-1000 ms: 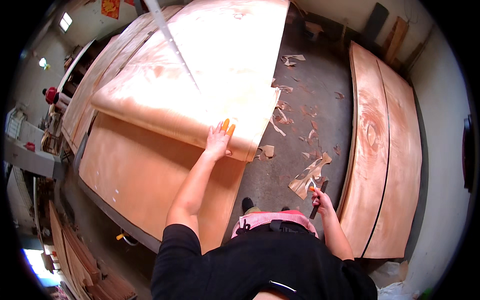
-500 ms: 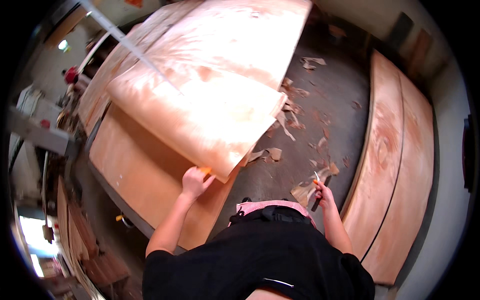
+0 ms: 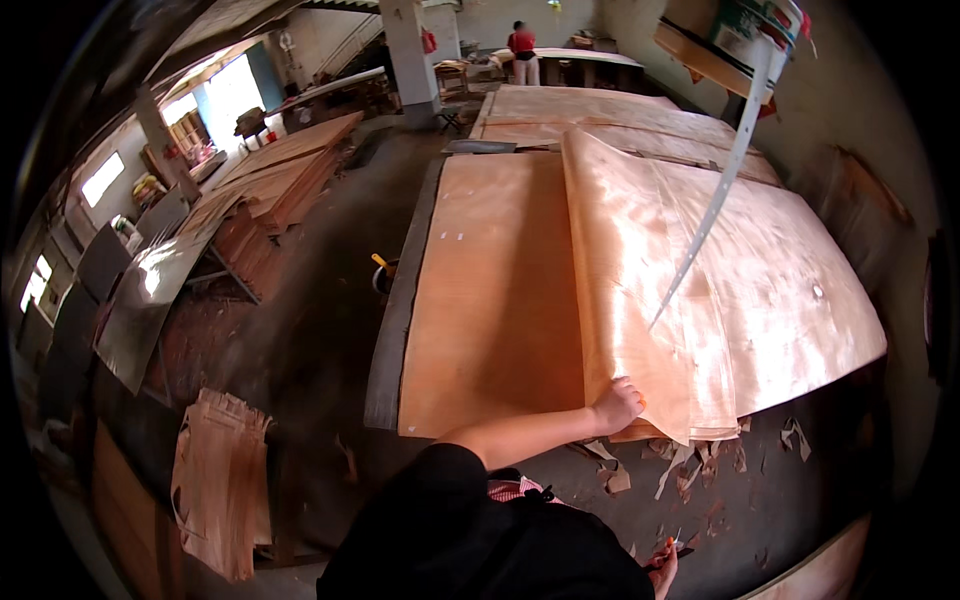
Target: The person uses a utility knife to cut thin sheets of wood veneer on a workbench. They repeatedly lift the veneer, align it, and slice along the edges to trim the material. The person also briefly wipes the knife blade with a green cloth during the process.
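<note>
A large thin wood veneer sheet [image 3: 610, 290] lies curled back over the stack, its folded edge raised in a roll. At the near end of this roll my left hand [image 3: 618, 406] is closed on the sheet's edge. A small orange patch shows at its fingers, too small to make out. Under the curl lies a flat orange-brown board [image 3: 490, 300], partly in shadow. Low in the view, beside my body, my right hand [image 3: 662, 570] is closed around a slim knife [image 3: 680, 549] with a dark handle, an orange part and a light blade; my sleeve partly hides this hand.
Veneer scraps [image 3: 690, 468] litter the floor by the stack's near end. A white strip [image 3: 722, 190] hangs down over the sheets from a bucket [image 3: 745, 40] on a shelf. More veneer piles [image 3: 225, 480] stand at left. A person [image 3: 522, 52] is at the far tables.
My view has swung up and turned, bringing the far workshop into sight. My left hand stays on the curled sheet's edge; my right hand, still with the knife, now sits lower in view.
</note>
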Demonstrator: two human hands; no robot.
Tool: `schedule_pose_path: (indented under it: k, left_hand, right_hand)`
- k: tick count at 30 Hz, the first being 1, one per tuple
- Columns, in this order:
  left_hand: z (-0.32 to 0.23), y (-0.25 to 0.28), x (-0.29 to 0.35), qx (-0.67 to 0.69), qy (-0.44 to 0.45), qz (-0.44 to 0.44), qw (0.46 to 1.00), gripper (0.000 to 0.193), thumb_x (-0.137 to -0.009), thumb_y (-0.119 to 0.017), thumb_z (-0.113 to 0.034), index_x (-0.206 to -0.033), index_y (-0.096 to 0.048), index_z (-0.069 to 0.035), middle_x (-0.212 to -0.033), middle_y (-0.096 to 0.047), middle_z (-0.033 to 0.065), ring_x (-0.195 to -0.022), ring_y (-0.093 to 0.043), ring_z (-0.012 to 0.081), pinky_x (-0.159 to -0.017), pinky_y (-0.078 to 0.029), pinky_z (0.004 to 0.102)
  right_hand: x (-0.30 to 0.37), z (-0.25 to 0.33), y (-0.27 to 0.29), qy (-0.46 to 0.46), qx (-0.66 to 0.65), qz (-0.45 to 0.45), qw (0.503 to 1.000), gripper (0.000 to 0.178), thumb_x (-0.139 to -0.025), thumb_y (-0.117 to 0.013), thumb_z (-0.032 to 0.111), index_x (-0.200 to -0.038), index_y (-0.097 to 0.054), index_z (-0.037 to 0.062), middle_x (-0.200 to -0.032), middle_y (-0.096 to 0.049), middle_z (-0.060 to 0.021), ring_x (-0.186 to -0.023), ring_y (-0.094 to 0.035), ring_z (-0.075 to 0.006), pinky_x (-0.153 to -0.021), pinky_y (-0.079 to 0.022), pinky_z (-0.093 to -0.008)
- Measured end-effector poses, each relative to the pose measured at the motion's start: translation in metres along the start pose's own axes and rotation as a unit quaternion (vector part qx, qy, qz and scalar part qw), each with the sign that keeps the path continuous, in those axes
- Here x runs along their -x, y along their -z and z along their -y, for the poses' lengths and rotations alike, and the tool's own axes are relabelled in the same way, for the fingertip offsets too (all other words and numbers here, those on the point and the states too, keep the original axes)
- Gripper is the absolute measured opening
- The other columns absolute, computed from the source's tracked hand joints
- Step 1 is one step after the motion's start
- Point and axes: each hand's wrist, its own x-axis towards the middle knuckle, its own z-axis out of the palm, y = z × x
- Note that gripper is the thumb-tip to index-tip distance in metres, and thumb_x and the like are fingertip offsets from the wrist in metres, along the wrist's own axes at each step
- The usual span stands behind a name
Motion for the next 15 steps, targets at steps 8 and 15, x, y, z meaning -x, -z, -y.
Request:
schedule_pose_path:
  k: [8,15]
  left_hand:
    - [0.02,0.108,0.065,0.029,0.223,-0.183,0.957,0.012,-0.067,-0.061,-0.008,-0.078,-0.058,-0.005,-0.082,-0.06,0.0083,-0.073,-0.058,0.025,-0.061,-0.048,0.0332]
    - [0.031,0.059,0.176,0.104,0.497,-0.317,0.801,0.023,-0.071,-0.056,-0.01,-0.093,-0.058,-0.006,-0.084,-0.062,0.013,-0.075,-0.06,0.0313,-0.066,-0.048,0.0365]
  right_hand:
    - [0.001,0.006,-0.061,-0.043,0.059,0.01,0.997,0.017,-0.087,-0.05,0.03,-0.091,-0.058,0.0151,-0.055,-0.046,0.0084,-0.04,-0.031,-0.0022,-0.036,-0.023,-0.0171]
    - [-0.009,0.003,-0.088,-0.096,0.078,0.061,0.99,0.014,-0.087,-0.051,0.028,-0.084,-0.056,0.0153,-0.054,-0.046,0.0091,-0.039,-0.032,-0.0029,-0.035,-0.024,-0.0181]
